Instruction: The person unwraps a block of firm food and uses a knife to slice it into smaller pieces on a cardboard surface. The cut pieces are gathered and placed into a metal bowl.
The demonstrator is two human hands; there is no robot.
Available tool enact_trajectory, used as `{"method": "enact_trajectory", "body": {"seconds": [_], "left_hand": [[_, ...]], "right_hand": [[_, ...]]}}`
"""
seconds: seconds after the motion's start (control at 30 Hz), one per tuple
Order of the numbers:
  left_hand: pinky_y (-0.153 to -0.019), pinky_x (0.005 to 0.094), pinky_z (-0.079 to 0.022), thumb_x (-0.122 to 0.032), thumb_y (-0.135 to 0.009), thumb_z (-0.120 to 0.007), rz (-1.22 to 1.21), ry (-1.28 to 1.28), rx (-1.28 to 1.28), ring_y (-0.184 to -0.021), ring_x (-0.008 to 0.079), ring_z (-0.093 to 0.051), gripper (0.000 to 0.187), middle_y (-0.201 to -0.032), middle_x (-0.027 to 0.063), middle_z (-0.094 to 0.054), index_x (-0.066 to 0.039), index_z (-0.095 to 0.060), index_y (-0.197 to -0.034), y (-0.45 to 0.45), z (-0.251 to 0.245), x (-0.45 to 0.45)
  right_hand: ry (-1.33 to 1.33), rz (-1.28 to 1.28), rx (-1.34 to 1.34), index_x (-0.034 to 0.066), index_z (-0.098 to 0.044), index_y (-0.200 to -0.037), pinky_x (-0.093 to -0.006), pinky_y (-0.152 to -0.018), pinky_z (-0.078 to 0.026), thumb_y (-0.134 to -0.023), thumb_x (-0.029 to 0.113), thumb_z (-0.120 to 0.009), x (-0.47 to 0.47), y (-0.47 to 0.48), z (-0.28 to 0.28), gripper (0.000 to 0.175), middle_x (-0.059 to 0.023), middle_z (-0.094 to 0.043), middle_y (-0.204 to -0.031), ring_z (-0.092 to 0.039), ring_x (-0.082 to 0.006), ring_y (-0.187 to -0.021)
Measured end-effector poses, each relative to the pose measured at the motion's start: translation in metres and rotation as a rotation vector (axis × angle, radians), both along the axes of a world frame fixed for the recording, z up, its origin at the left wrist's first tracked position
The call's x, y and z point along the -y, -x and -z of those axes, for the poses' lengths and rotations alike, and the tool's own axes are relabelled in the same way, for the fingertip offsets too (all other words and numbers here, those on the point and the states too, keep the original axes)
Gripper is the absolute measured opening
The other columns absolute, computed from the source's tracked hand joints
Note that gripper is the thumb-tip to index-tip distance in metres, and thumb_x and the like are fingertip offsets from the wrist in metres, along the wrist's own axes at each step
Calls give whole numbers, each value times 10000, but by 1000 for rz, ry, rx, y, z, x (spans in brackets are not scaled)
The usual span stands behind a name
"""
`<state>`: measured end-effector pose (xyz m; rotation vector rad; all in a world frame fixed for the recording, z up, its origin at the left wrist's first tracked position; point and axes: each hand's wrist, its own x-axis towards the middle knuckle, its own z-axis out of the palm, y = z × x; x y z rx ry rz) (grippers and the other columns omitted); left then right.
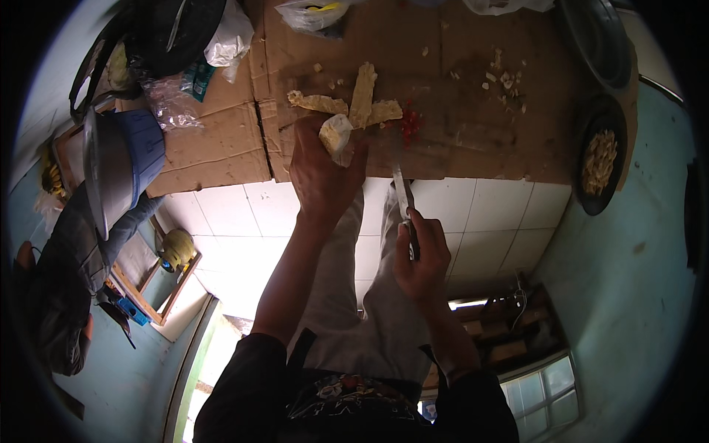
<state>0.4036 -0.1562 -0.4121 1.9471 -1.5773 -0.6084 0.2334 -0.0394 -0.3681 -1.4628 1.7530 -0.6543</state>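
Note:
My left hand [321,177] grips a pale, block-like piece of food [335,134] near the front edge of the cardboard-covered table. Just beyond it lie several long, pale yellow strips [363,94], one across the others. In my right hand [424,255] is a knife [401,185] with a dark handle, its blade pointing away from me over the table's edge, apart from the food. Small chopped red pieces [410,123], perhaps chilli, lie right of the strips. Pale crumbs [504,80] are scattered farther right.
A dark bowl of pale cut pieces [599,160] stands at the right edge, with a large metal basin [601,41] behind it. Plastic bags [313,16] lie at the back. At left are a blue tub [145,149] and a dark round pan [183,33]. Another person's trousered leg [124,221] shows at far left.

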Motion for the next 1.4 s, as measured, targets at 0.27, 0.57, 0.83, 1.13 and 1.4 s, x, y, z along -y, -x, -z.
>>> {"method": "enact_trajectory", "body": {"seconds": [0.27, 0.57, 0.83, 1.13, 1.4], "left_hand": [[-677, 469, -566, -165, -820, -896, 2, 66, 28, -807, 377, -717, 439, -957, 149, -689, -51, -579, -1102, -7, 4, 6], [-585, 450, -549, -283, -825, -909, -16, -22, 94, -663, 342, -711, 409, -774, 141, -685, -57, -602, -973, -2, -2, -6], [-513, 447, -533, -327, -844, -890, -78, -99, 111, -556, 356, -689, 430, -663, 162, -663, -42, -583, -944, -1, -4, -13], [-507, 439, -530, -316, -860, -885, -58, -52, 93, -551, 357, -688, 419, -660, 161, -659, -45, -575, -937, -1, -4, -14], [-600, 471, -559, -235, -877, -832, -91, -171, 62, -670, 401, -723, 332, -733, 190, -690, -47, -586, -996, 2, -11, -14]], "right_hand": [[-114, 115, -35, -26, -674, -1276, -416, -683, -537, -954, -6, -681, 0, -2, -7, 323, -147, -644, -923, -651, -285, -782], [-104, 39, -42, -20, -670, -1283, -412, -649, -551, -962, 14, -682, 3, 4, -11, 323, -164, -644, -960, -678, -300, -799], [-69, 4, 42, -24, -683, -1268, -340, -603, -492, -999, 53, -672, 12, 6, -12, 279, -125, -639, -932, -630, -191, -725], [-148, 30, -30, -26, -674, -1278, -408, -702, -577, -980, 43, -668, 23, 10, -20, 306, -156, -654, -974, -710, -308, -815], [-70, 20, -40, -23, -682, -1292, -373, -661, -529, -999, 58, -661, 25, 8, -11, 305, -127, -633, -916, -650, -236, -734]]}}
